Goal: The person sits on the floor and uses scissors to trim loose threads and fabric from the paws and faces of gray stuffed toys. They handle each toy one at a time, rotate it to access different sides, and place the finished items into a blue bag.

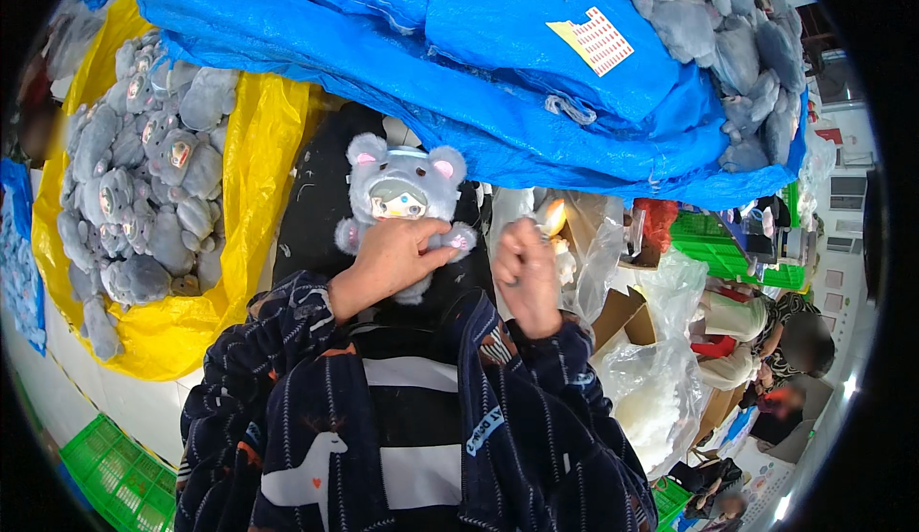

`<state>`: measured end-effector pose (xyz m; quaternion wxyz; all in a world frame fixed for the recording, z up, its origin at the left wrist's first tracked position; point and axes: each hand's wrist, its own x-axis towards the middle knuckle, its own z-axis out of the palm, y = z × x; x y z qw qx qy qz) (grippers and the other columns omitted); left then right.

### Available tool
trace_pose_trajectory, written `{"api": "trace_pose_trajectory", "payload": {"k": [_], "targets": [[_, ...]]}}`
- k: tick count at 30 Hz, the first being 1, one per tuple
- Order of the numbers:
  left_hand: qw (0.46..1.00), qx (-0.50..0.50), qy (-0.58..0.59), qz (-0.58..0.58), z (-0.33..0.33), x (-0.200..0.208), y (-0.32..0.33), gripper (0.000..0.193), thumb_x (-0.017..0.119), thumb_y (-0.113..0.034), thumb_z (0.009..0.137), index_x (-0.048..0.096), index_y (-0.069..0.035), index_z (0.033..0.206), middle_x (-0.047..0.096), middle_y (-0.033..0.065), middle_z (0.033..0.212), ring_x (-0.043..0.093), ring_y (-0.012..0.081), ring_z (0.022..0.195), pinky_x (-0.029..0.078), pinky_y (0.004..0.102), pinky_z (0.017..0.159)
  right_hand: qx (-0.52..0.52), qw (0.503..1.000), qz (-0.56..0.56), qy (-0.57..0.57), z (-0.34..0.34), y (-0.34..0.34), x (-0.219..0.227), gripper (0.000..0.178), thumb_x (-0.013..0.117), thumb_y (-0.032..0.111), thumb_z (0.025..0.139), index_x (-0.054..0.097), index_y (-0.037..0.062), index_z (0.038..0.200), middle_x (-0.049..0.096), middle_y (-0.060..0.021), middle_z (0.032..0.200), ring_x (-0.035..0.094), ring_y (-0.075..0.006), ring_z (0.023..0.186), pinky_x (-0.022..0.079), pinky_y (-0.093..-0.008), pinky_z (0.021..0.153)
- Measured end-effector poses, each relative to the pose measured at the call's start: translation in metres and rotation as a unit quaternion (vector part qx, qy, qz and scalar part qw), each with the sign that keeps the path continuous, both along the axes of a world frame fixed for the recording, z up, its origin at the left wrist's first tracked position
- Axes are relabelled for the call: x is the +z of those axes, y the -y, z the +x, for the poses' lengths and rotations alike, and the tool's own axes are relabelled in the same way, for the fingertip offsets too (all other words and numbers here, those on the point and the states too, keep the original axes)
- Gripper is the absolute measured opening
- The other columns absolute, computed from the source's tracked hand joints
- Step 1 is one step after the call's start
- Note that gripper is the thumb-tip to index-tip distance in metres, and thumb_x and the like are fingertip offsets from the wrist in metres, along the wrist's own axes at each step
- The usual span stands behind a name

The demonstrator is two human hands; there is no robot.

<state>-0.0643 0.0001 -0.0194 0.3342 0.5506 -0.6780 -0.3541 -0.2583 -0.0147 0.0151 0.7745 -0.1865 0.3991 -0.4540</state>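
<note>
A grey plush bear toy (406,170) with pink inner ears and a doll-like face lies face up on my lap, over dark cloth. My left hand (388,262) grips its lower body, thumb and fingers pinching the plush just under the face. The toy's paws stick out on both sides, and part of its belly is hidden by that hand. To the right of the toy, my right hand (528,278) is raised with its fingers curled together. Motion smears it slightly, and anything thin in its fingertips is too small to make out.
On the left a yellow sack (254,178) holds many grey plush pieces (144,178). Blue sheeting (459,63) spreads ahead, bearing a sticker sheet (601,42) and more grey plush (737,54). Clear plastic bags (661,388), a cardboard box (622,320) and other people are at right.
</note>
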Motion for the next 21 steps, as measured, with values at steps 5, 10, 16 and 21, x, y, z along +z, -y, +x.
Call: {"api": "trace_pose_trajectory", "payload": {"k": [5, 10, 16, 21], "targets": [[0.991, -0.049, -0.101, 0.079, 0.013, 0.020, -0.014, 0.037, 0.074, -0.016, 0.074, 0.061, -0.005, 0.107, 0.054, 0.0052, 0.063, 0.051, 0.0134, 0.053, 0.041, 0.0274, 0.050, 0.047, 0.973, -0.169, -0.148, -0.036, 0.004, -0.029, 0.018, 0.049, 0.022, 0.095, 0.053, 0.0075, 0.086, 0.047, 0.0011, 0.069, 0.044, -0.0102, 0.056, 0.038, -0.0231, 0.052], [0.983, -0.057, -0.135, 0.106, 0.061, 0.039, -0.069, 0.040, 0.067, -0.009, 0.081, 0.055, -0.004, 0.119, 0.060, 0.0068, 0.090, 0.057, 0.0135, 0.079, 0.048, 0.0260, 0.070, 0.083, 0.709, -0.321, -0.622, -0.043, -0.003, -0.042, 0.027, 0.054, 0.009, 0.090, 0.057, -0.0021, 0.115, 0.067, -0.0098, 0.091, 0.060, -0.0131, 0.080, 0.047, -0.0261, 0.071], [0.855, 0.061, -0.377, 0.350, 0.070, 0.025, -0.111, 0.054, 0.053, -0.017, 0.094, 0.029, 0.003, 0.137, 0.053, 0.0130, 0.122, 0.053, 0.0181, 0.109, 0.042, 0.0272, 0.093, 0.097, 0.768, -0.240, -0.587, -0.024, -0.002, -0.021, 0.020, 0.064, 0.015, 0.085, 0.060, -0.0053, 0.086, 0.065, -0.0125, 0.078, 0.062, -0.0191, 0.072, 0.047, -0.0264, 0.066], [0.798, 0.024, -0.454, 0.395, 0.048, -0.003, -0.073, 0.054, 0.059, -0.026, 0.090, 0.038, 0.000, 0.132, 0.054, 0.0077, 0.118, 0.052, 0.0125, 0.102, 0.043, 0.0248, 0.087, 0.064, 0.752, -0.308, -0.579, -0.028, -0.006, -0.045, 0.019, 0.064, 0.013, 0.084, 0.062, -0.0060, 0.085, 0.063, -0.0131, 0.079, 0.060, -0.0193, 0.072, 0.047, -0.0280, 0.067]]}}
